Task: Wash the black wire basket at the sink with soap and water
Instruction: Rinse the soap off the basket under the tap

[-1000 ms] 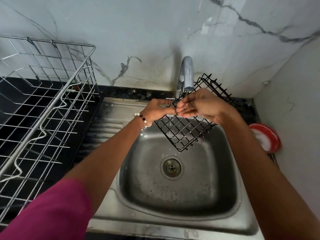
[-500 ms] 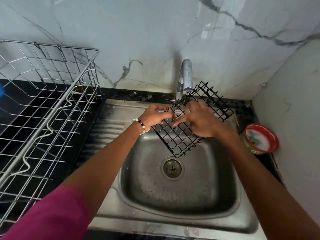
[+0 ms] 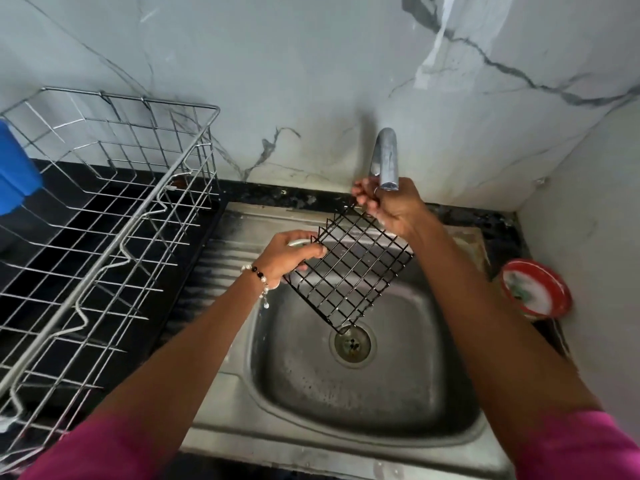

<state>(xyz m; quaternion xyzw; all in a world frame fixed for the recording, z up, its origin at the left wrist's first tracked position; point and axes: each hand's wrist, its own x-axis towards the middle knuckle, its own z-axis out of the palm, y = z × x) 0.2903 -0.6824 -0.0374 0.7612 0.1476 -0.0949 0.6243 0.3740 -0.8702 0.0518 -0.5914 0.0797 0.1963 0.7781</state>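
The black wire basket [image 3: 349, 271] hangs tilted over the steel sink [image 3: 346, 441], its lowest corner just above the drain [image 3: 352, 344]. My left hand [image 3: 291, 258], with a bead bracelet on the wrist, grips the basket's left edge; something small and white shows under its fingers. My right hand [image 3: 388, 209] sits right under the tap spout [image 3: 386, 157] with its fingers curled at the basket's top corner. I see no stream of water from the spout.
A large steel dish rack [image 3: 104, 237] stands on the black counter to the left, with a blue object [image 3: 14, 168] at its far left edge. A red-rimmed round container [image 3: 535, 289] sits right of the sink by the wall. Marble wall stands close behind.
The basket has turned and dropped lower toward the drain. My right hand moved off its face up to the top corner under the spout. My left hand keeps its hold on the left edge.
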